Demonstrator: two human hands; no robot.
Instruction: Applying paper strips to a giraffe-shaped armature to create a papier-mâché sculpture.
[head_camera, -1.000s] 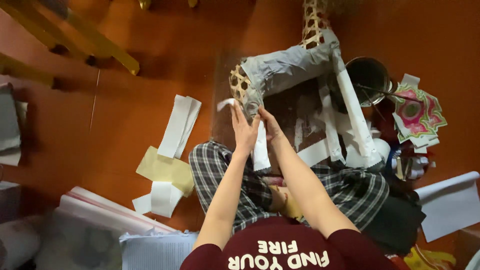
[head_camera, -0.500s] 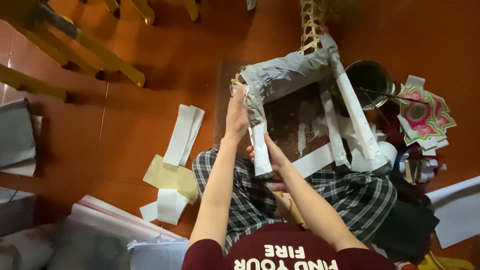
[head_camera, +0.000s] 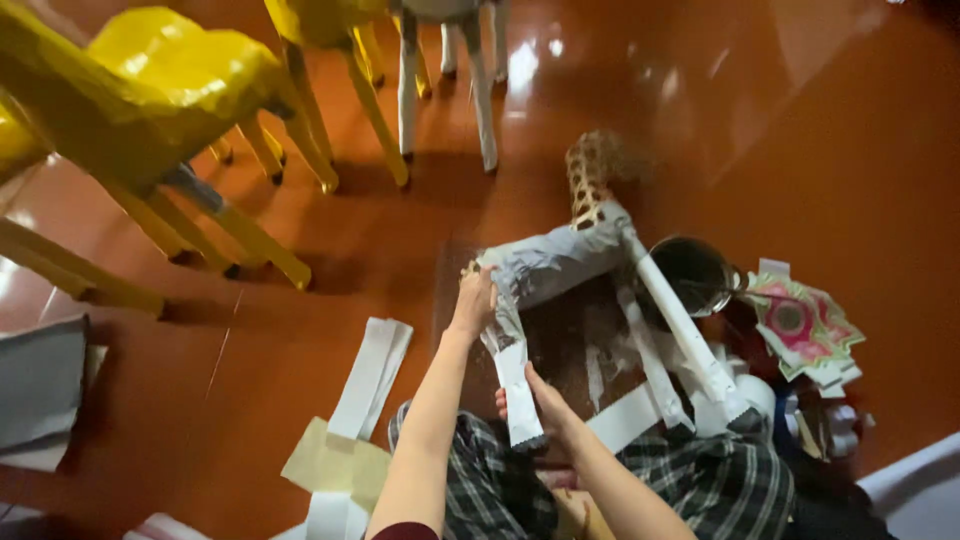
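While the left hand (head_camera: 474, 300) grips the paper-wrapped animal figure's (head_camera: 560, 262) rump, the right hand (head_camera: 540, 400) pinches its white hind leg (head_camera: 518, 385).

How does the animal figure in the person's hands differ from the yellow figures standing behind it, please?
The held figure is grey and white, unpainted, and lies on its side; the yellow figures are painted and stand upright. Left hand and right hand grip the held figure's leg; nobody touches the yellow ones. Both have long thin legs.

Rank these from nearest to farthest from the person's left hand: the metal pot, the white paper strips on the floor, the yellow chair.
From the left hand:
1. White paper strips, just lower left on the floor.
2. Metal pot, off to the right.
3. Yellow chair, far upper left.
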